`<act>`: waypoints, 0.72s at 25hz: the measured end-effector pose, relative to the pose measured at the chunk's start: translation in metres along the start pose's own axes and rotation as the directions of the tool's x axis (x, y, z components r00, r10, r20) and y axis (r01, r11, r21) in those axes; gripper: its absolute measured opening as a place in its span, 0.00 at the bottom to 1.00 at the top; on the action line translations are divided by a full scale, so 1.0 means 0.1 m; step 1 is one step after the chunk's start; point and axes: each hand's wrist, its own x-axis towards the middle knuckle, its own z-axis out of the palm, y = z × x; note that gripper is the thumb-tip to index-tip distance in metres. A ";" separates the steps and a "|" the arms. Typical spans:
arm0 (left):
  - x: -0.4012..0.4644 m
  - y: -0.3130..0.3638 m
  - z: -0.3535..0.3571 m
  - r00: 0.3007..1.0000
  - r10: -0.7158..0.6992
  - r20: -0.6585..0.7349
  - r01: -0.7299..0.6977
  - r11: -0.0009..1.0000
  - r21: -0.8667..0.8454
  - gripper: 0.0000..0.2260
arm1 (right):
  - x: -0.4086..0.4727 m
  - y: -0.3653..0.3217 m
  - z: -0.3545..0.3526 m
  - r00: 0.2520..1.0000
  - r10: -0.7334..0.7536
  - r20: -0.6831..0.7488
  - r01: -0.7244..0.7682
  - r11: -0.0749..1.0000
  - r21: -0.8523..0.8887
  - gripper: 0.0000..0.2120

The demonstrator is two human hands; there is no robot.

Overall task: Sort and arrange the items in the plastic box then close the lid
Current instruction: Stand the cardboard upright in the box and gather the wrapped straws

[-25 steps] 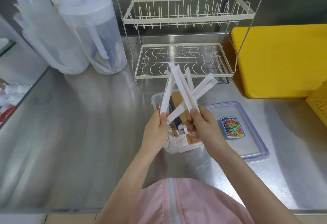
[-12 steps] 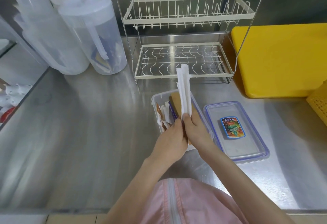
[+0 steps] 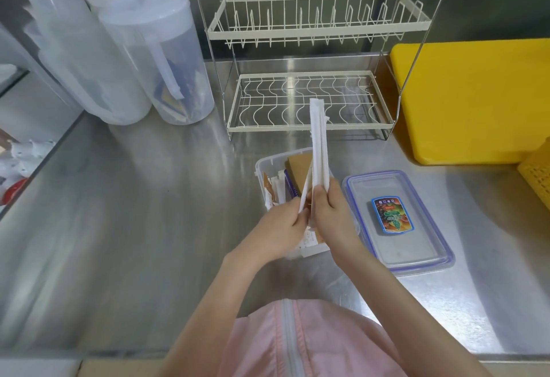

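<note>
A clear plastic box (image 3: 261, 165) sits on the steel counter in front of me, holding brown and white sachets and a brown card. Above it I hold a bundle of white paper-wrapped straws (image 3: 319, 144) upright. My right hand (image 3: 330, 215) grips the bundle's lower end. My left hand (image 3: 282, 227) pinches one straw that angles away from the bundle's base. The box's clear lid with a blue rim (image 3: 398, 221) lies flat to the right, with a colourful small packet (image 3: 392, 214) on it. My hands hide the box's near half.
A two-tier white wire dish rack (image 3: 309, 102) stands right behind the box. Clear plastic pitchers (image 3: 157, 55) stand at the back left. A yellow tub (image 3: 470, 102) and a yellow basket (image 3: 535, 180) sit at the right. The counter's left edge drops to a lower shelf.
The straws, fanned out a second ago, are gathered into one upright bundle. My hands have come together at its base, and the left now pulls one straw slightly aside.
</note>
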 end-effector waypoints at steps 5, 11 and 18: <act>0.01 0.00 0.08 0.999 -0.012 0.052 0.006 0.992 0.124 0.08 | 0.04 0.03 -0.02 0.996 0.081 0.031 -0.083 0.995 0.051 0.11; 0.01 -0.06 0.01 0.956 -0.089 0.280 0.097 0.995 -0.015 0.08 | 0.05 -0.03 -0.10 0.997 0.080 0.016 -0.081 0.994 0.078 0.07; 0.16 -0.17 -0.25 0.975 -0.200 -0.092 -0.004 0.400 -0.917 0.16 | -0.10 -0.07 0.01 0.899 -0.076 0.431 0.075 0.997 0.020 0.09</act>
